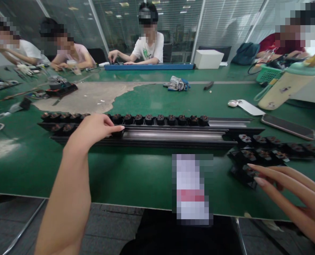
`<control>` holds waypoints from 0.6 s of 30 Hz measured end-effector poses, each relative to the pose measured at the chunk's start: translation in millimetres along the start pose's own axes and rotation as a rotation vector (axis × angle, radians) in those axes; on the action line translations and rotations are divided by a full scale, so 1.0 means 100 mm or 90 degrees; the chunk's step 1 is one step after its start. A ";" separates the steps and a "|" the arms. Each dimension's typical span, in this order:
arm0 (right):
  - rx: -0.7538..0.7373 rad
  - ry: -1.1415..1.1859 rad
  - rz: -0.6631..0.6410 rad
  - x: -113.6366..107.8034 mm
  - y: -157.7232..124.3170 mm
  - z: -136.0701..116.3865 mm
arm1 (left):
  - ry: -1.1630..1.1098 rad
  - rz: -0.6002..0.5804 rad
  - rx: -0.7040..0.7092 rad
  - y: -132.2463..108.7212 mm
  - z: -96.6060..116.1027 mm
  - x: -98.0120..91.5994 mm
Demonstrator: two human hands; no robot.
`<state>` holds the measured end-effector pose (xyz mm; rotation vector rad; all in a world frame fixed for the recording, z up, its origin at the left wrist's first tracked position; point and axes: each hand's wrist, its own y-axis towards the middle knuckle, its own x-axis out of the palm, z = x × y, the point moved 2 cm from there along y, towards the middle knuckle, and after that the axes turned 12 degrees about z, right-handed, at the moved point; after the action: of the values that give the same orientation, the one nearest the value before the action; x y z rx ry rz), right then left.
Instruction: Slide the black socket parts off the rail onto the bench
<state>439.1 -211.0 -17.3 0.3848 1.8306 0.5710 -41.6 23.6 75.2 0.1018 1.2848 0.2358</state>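
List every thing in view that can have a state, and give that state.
left hand: closed on a socket module at the front rail.
right hand: open, fingertips on the loose modules.
front rail: mostly bare, modules only at its left end.
back rail: filled with modules, right end bare.
loose modules: heaped, off the rails.
phone: flat, screen dark.
gloves: crumpled, unworn.
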 end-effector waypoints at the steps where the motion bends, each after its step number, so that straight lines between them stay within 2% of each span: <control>1: -0.021 0.005 0.007 0.01 0.06 -0.05 | -0.051 -0.007 0.031 -0.03 0.09 0.06; 6: -0.140 0.074 0.020 0.13 0.55 -0.44 | -0.326 -0.037 0.187 -0.21 0.48 0.34; 9: -0.209 0.089 0.005 0.22 0.87 -0.65 | -0.401 -0.046 0.259 -0.30 0.63 0.45; 12: -0.291 0.036 -0.025 0.29 1.16 -0.83 | -0.441 -0.061 0.317 -0.37 0.73 0.55; 15: -0.342 -0.028 -0.095 0.39 1.45 -1.03 | -0.448 -0.061 0.365 -0.42 0.79 0.62; 18: -0.328 -0.068 -0.193 0.58 1.75 -1.22 | -0.449 -0.070 0.433 -0.45 0.83 0.66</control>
<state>302.2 -58.7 66.2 -0.2028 1.5310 0.7631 60.1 -0.3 27.6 0.6355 0.6152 -0.3240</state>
